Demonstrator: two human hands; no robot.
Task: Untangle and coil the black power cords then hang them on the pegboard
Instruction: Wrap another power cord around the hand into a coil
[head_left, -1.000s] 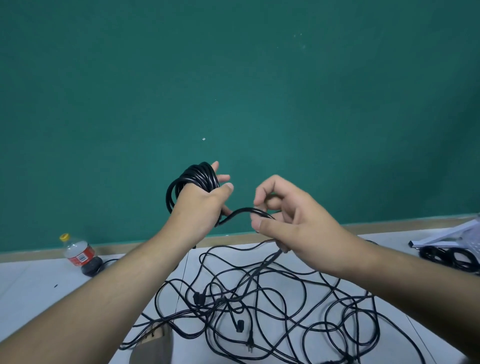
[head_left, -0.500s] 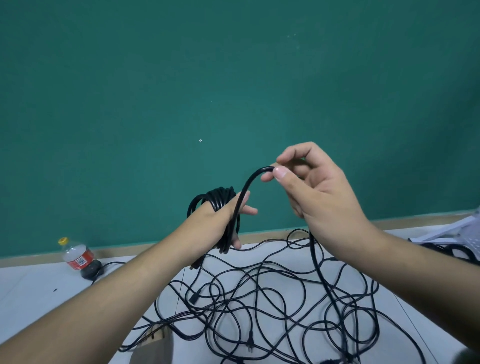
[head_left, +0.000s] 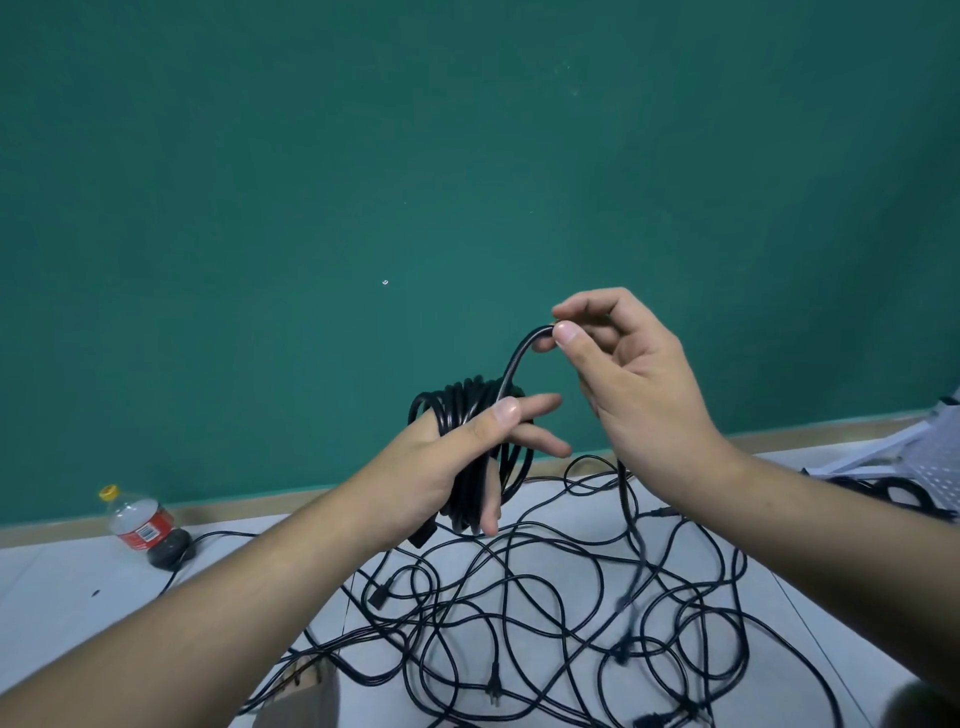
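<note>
1 coil (head_left: 460, 408), 1 pinched cord (head_left: 513, 361), 1 bottle (head_left: 141, 526)

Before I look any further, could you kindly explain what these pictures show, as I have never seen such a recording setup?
There is no machine here. A person wears one wide-angle camera on the head, looking forward and down, so you see their own two arms. The left hand has a coil of black cord wound round it, with the thumb laid over it. The right hand pinches a loose strand that rises from that coil, between thumb and forefinger. Below, on the white surface, lies a tangle of black cords with plugs. A bottle with a red label sits far left, near the green wall.
</note>
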